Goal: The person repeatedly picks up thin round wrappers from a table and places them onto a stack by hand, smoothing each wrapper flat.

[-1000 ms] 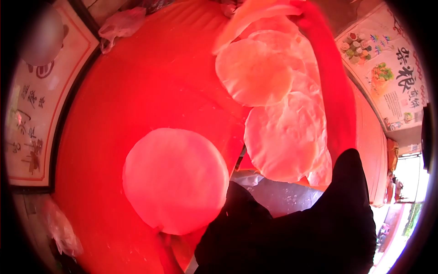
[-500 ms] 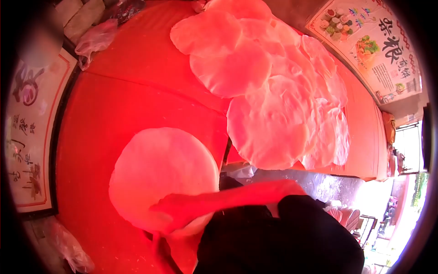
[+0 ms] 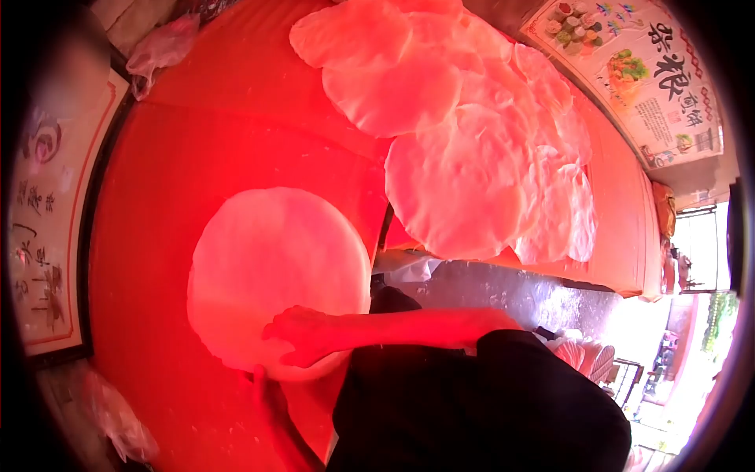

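Calligraphy runs down the framed panel (image 3: 59,228) at our far left, too blurred for us to read with certainty. On the red-lit tabletop (image 3: 149,204), our left grip (image 3: 270,393) meets the near edge of the round pile of sheets (image 3: 275,252); we cannot tell whether it pinches anything. Our right grip (image 3: 305,334) lies over the pile's top, fingers loosely bent, any hold on a sheet hidden from us. Further right, many overlapping rounds (image 3: 456,189) already lie spread, so we judge a good share laid out, the pile not yet. Beyond them, a poster (image 3: 629,86) reads 杂粮煎饼.
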The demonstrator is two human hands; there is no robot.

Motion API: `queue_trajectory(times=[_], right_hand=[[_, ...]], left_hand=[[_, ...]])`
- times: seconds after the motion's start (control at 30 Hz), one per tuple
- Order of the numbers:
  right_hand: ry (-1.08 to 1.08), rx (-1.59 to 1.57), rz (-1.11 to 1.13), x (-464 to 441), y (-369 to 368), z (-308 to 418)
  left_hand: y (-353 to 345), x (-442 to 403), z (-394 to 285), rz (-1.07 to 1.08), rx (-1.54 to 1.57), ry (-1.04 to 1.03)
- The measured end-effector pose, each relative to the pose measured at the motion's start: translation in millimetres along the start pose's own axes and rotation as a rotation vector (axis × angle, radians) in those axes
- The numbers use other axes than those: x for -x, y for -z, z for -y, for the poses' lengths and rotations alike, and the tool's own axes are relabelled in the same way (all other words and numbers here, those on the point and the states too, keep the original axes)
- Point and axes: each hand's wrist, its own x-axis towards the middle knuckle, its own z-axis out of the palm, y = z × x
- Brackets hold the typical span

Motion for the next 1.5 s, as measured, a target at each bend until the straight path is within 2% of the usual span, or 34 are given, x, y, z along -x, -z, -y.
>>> queue_trajectory(times=[0.17, 0.3, 0.47, 0.53, 0.6, 0.87, 1.1, 1.13, 1.23, 1.3, 1.33, 1.47, 1.5], right_hand=[[0.04, 0.124, -0.048, 0, -22, -3], [0.115, 0.132, -0.028, -12, 7, -35], [0.183, 0.179, -0.028, -8, -33, -20], [0.174, 0.082, -0.037, -11, -13, -40], [0.13, -0.041, -0.096, -11, 28, -65], [-0.014, -0.412, -0.469, 39, 270, -136], [-0.084, -0.877, -0.692, 80, 428, -170], [-0.127, -0.954, -0.681, 89, 417, -186], [-0.251, -1.186, -0.639, 124, 323, -259], [-0.746, -1.049, -0.9, 140, 276, -241], [-0.748, -1.05, -0.896, 133, 270, -226], [-0.553, -0.903, -0.409, 79, 120, -116], [-0.503, -0.882, -0.278, 71, 105, -103]], left_hand=[[25, 61, -11, -0.132, 0.007, -0.093], [43, 159, -26, -0.322, 0.009, -0.244], [46, 261, -13, -0.521, 0.042, -0.4], [47, 274, -14, -0.543, 0.04, -0.421], [50, 265, -15, -0.521, 0.047, -0.407], [54, 154, -8, -0.309, 0.063, -0.234], [52, 125, 4, -0.254, 0.077, -0.195], [53, 125, 5, -0.253, 0.079, -0.192], [52, 125, 8, -0.246, 0.078, -0.191], [52, 127, 9, -0.241, 0.077, -0.192], [52, 131, 9, -0.243, 0.077, -0.194], [56, 163, 9, -0.292, 0.069, -0.232], [57, 181, 8, -0.325, 0.063, -0.25]])
